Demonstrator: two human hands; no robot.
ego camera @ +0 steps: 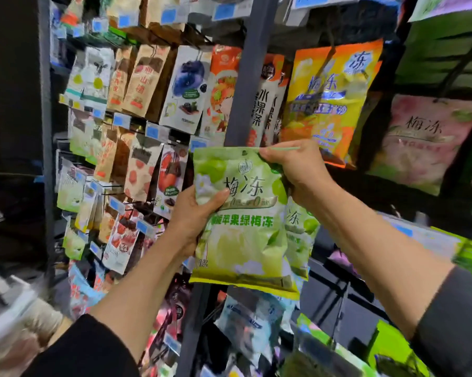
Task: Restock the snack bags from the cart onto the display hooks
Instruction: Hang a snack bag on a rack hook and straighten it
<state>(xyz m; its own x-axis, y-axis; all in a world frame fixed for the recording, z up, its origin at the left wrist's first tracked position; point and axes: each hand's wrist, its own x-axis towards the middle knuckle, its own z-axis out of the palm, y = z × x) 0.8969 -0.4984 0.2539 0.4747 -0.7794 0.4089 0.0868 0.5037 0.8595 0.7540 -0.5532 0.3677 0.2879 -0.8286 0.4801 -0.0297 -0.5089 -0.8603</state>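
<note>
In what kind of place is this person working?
Most likely a shop's snack aisle: snack bags hang in rows, blue price tags sit along the rows, and both hands hold a green bag.

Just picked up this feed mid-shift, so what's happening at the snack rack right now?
A person is restocking a hook display. Both hands hold a green plum jelly bag in front of the rack's grey upright post. The left hand grips its left edge with the thumb across the front, and the right hand pinches its top right corner. A second green bag sits right behind it. The bag is not yet on a hook. An orange jelly bag and a pink one already hang to the right.
</note>
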